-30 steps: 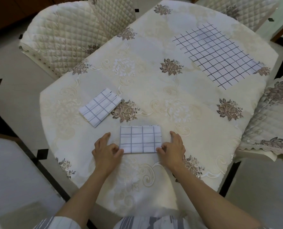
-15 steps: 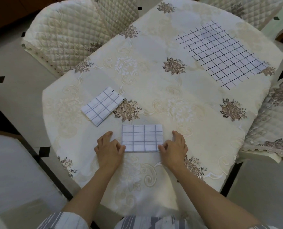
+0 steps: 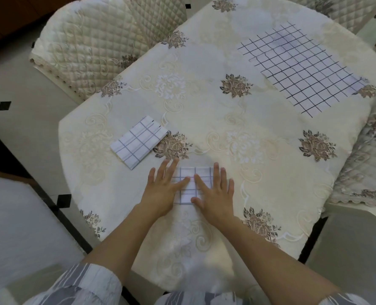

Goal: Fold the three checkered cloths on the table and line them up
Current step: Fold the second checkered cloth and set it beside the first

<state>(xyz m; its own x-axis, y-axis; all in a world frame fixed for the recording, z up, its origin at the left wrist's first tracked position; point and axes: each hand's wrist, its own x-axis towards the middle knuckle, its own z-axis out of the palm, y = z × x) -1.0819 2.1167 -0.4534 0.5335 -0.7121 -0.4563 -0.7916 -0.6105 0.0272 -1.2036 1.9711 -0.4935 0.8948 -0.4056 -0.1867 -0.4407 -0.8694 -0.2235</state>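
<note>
Head view — the person's left hand (image 3: 164, 191) and right hand (image 3: 215, 195) lie palm-down side by side on the near folded cloth (image 3: 195, 173), at the table's (image 3: 226, 119) near edge. On my feed both hands read as flat. The fingers are straight and spread, gripping nothing, simply pressing on the small checkered rectangle. The left hand covers the cloth's left part and the right hand its right part, with a strip of white grid showing between them and past the fingertips.

The second folded cloth (image 3: 139, 142) sits apart to the left of that, turned at an angle, one corner just beside a brown flower printed on the cream tablecloth (image 3: 204, 102). The unfolded cloth (image 3: 301, 71) lies spread flat at the far right of the table, well away from the other two — its dark grid lines are sharp where the near pair's are paler.

A quilted chair (image 3: 90, 51) stands at the far left of the table, and a cushioned chair (image 3: 365, 172) at the right. A striped sleeve (image 3: 90, 282) shows at the bottom of my view.
</note>
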